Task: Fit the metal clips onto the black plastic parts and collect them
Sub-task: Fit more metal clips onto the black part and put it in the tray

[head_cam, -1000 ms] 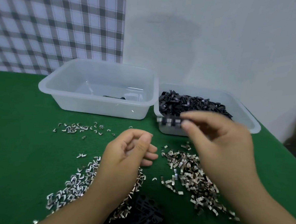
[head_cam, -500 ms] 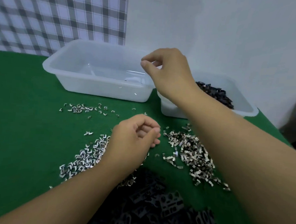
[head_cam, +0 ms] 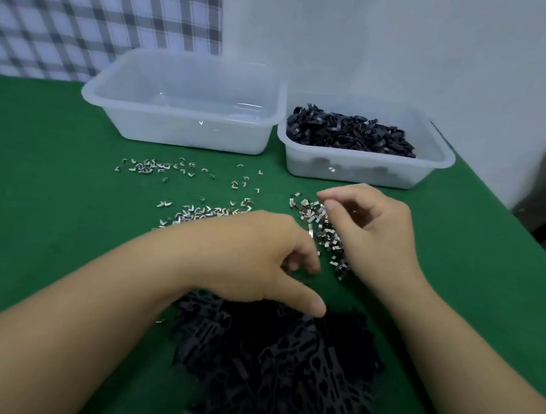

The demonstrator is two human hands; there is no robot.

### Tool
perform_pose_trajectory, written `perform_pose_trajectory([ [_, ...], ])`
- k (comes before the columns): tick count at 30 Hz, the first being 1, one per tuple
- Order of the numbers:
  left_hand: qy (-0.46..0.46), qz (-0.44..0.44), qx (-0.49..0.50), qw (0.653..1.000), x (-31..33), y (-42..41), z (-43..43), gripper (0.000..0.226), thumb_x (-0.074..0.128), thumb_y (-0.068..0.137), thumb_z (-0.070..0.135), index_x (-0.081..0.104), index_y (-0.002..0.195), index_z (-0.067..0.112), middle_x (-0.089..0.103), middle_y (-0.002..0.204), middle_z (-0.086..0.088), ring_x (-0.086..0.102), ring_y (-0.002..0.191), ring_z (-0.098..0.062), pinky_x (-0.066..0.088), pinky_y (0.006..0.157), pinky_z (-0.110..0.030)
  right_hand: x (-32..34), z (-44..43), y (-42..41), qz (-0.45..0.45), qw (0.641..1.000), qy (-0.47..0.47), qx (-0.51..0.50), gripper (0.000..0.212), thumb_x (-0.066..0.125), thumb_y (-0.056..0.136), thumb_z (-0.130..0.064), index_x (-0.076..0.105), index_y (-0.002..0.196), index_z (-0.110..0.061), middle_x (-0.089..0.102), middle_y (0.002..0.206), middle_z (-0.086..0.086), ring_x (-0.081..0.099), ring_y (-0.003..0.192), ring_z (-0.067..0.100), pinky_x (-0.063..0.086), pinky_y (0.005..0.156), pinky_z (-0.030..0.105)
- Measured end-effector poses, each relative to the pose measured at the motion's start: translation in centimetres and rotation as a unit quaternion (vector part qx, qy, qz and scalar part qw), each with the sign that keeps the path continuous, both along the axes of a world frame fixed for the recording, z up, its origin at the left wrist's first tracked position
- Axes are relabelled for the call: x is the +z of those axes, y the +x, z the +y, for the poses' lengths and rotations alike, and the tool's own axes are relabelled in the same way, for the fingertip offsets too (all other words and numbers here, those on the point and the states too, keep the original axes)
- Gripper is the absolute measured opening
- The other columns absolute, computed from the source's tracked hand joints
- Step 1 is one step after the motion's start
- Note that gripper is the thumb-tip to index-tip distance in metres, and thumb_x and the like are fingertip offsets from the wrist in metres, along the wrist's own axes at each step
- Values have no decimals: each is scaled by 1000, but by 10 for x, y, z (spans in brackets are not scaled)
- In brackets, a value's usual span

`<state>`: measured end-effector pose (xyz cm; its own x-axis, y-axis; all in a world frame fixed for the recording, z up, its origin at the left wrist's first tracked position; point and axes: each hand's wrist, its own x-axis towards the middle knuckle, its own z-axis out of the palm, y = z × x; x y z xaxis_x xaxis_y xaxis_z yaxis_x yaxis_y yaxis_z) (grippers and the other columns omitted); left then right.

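Half a second ago our right hand [head_cam: 371, 231] was up over the clear tub [head_cam: 180, 138], as if dropping a finished piece in; now it is back down, above a heap of metal clips [head_cam: 321, 228]. Our left hand [head_cam: 256, 256] has dipped to the edge of the black plastic parts [head_cam: 273, 365] piled on the table [head_cam: 58, 227]. So we think one piece is done and a new one starts. The right thumb and first finger sit close, but we cannot tell if they pinch a clip. The left fingers [head_cam: 307, 259] curl down and look blurry, so we cannot tell what they hold. Our arms hide some of the pile, and the bottom edge cuts it off.
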<state>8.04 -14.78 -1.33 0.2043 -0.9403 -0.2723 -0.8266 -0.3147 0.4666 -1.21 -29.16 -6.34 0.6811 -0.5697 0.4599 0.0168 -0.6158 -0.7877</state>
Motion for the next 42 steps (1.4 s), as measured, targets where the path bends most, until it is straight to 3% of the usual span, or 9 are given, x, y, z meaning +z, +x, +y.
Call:
perform_pose_trajectory([
  [4, 31, -55, -28, 998, -1, -14, 0, 42, 68, 73, 57, 60, 109, 39, 55, 96, 19, 51, 89, -2, 43, 74, -16, -2, -2, -2, -3, 1000, -1, 8, 21, 64, 83, -5, 71, 84, -25, 67, 81, -4, 59, 69, 10, 46, 63, 17],
  [14, 15, 85, 27, 996, -7, -5, -7, 24, 80, 73, 25, 71, 94, 29, 60, 63, 18, 53, 54, 4, 40, 52, -9, -3, -3, -5, -8, 1000, 18, 21, 25, 64, 83, -6, 69, 82, -30, 68, 81, -4, 59, 69, 14, 47, 61, 20],
  [20, -146, 234, 146, 950, -10, 4, -9, 11, 76, 77, 9, 69, 76, 18, 63, 59, 8, 54, 56, -10, 44, 59, -25, 1, -5, -6, -10, 998, 57, 9, 24, 65, 83, -6, 70, 80, -29, 69, 77, -2, 59, 65, 12, 47, 60, 17],
  [23, -263, 168, 184, 932, -14, 10, -10, 18, 74, 78, 10, 63, 76, 24, 70, 67, 6, 64, 59, -19, 48, 58, -21, 10, -11, -5, -26, 993, 111, -7, 20, 64, 83, -9, 72, 80, -27, 65, 64, 2, 55, 58, 10, 45, 54, 15],
  [27, -384, 61, 202, 899, -23, 19, -11, 29, 69, 76, -2, 65, 74, 26, 72, 77, 9, 69, 71, -7, 58, 70, -27, 20, -21, 4, 33, 976, 213, 44, 16, 58, 89, -12, 71, 92, -20, 70, 74, 5, 60, 61, 10, 53, 61, 21],
  [30, -434, -3, 178, 883, -29, 25, -13, 32, 70, 74, -8, 66, 71, 24, 69, 83, 15, 68, 77, -7, 58, 74, -37, 21, -25, 12, 46, 942, 310, 117, 18, 53, 92, -8, 70, 96, -9, 70, 79, 7, 62, 65, 15, 55, 67, 29],
  [36, -480, -73, 154, 861, -43, 36, -18, 20, 72, 72, -8, 68, 74, 12, 65, 84, 12, 63, 82, -4, 55, 73, -31, 14, -28, 17, 19, 912, 376, 161, 19, 67, 76, 5, 72, 91, -5, 70, 77, 11, 66, 67, 20, 54, 67, 25],
  [38, -477, -44, 180, 859, -48, 38, -20, 26, 70, 73, -11, 70, 76, 15, 68, 85, 12, 65, 82, -4, 55, 74, -28, 10, -27, 18, 17, 923, 354, 148, 23, 67, 75, 9, 72, 90, -8, 70, 76, 7, 66, 67, 19, 54, 67, 24],
  [42, -466, 145, 237, 840, -51, 37, -21, 31, 61, 82, -10, 71, 80, 20, 73, 76, 4, 69, 71, -7, 54, 64, -16, 9, -25, 21, 16, 956, 271, 109, 25, 70, 73, 7, 72, 87, -14, 73, 82, 4, 67, 75, 12, 54, 74, 25],
])
